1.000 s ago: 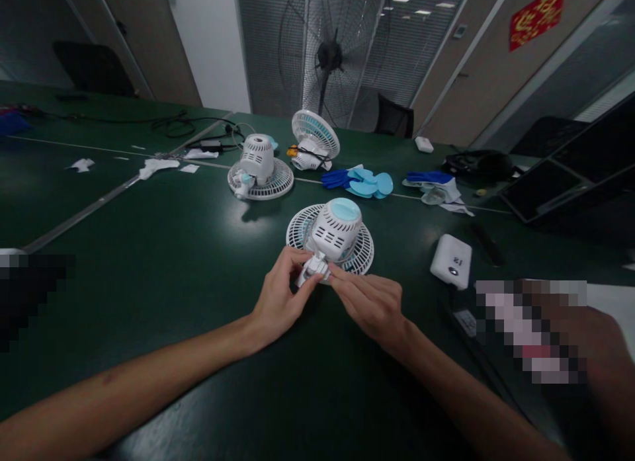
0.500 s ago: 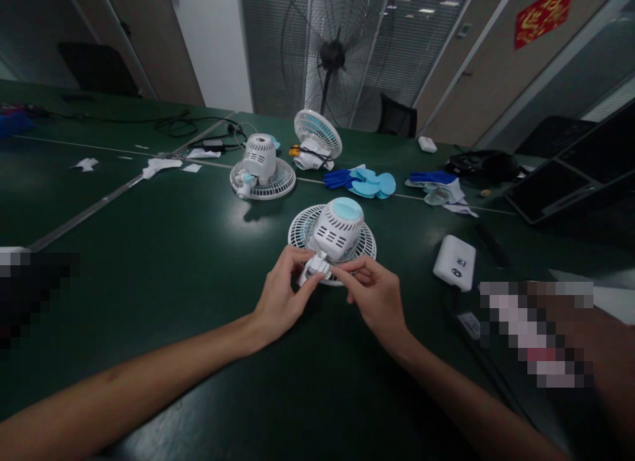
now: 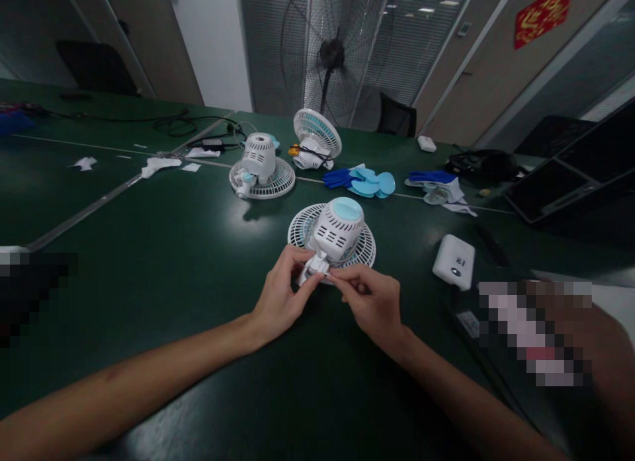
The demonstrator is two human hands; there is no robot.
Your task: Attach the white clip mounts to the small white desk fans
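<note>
Note white fan lying grille-down on green table, with white bracket at its near side pinched between thumb and fingers of left hand. Find right hand with thumb and forefinger drawn together at the bracket's right end; cannot tell of any small part between them. Record second fan grille-down beyond, left of light-blue blades
</note>
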